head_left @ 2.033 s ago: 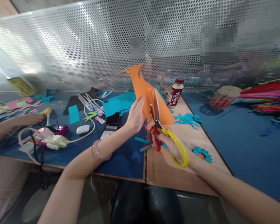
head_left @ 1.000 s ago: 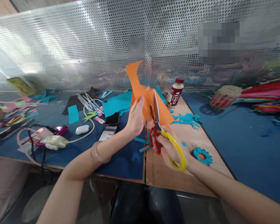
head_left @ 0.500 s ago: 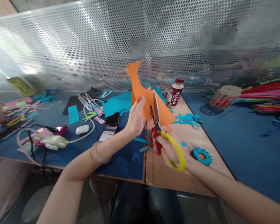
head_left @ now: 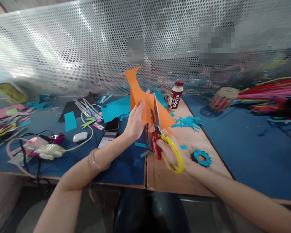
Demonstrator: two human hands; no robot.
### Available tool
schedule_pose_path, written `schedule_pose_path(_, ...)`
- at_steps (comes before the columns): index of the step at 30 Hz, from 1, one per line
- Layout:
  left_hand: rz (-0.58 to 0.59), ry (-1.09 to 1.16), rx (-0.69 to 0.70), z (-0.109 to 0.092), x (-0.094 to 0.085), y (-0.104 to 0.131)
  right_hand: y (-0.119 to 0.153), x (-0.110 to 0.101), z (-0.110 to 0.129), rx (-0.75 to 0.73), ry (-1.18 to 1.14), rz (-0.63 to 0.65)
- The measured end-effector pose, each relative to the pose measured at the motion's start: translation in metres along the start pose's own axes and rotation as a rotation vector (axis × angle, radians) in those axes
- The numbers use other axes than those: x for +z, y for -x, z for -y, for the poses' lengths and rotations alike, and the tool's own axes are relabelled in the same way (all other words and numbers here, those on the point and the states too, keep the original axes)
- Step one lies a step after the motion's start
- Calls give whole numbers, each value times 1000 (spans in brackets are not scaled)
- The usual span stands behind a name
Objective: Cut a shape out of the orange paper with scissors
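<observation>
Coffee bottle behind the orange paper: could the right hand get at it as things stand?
Probably not freely: the right hand is shut on the scissors, whose blades are in the orange paper. The coffee bottle stands unobstructed just beyond.

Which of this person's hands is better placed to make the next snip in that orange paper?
Probably the right hand: it already grips the scissors, whose blades meet the orange paper. The left hand is busy holding the sheet up.

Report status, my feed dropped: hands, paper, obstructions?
Left hand grips orange paper. Right hand works scissors, blades in paper. Nothing blocking.
</observation>
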State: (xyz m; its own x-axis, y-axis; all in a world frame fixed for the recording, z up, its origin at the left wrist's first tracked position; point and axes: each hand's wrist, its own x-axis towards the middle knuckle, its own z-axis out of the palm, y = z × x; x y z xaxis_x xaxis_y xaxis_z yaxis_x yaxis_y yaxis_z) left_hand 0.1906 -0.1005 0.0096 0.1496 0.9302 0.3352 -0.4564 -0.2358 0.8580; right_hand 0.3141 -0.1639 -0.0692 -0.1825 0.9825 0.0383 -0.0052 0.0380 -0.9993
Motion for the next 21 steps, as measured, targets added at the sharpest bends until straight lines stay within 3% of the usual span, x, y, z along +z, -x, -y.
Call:
schedule_pose_path(5, 12, -64, 6, 5, -4, -3, -1, 1, -5, -12, -24, -38)
schedule_pose_path(12, 16, -192, 187, 18, -12, -4, -6, -2, -11, -65, -37, -50)
schedule_pose_path(21, 14, -276, 80, 17, -14, -3, -7, 0, -14, -57, -18, -95)
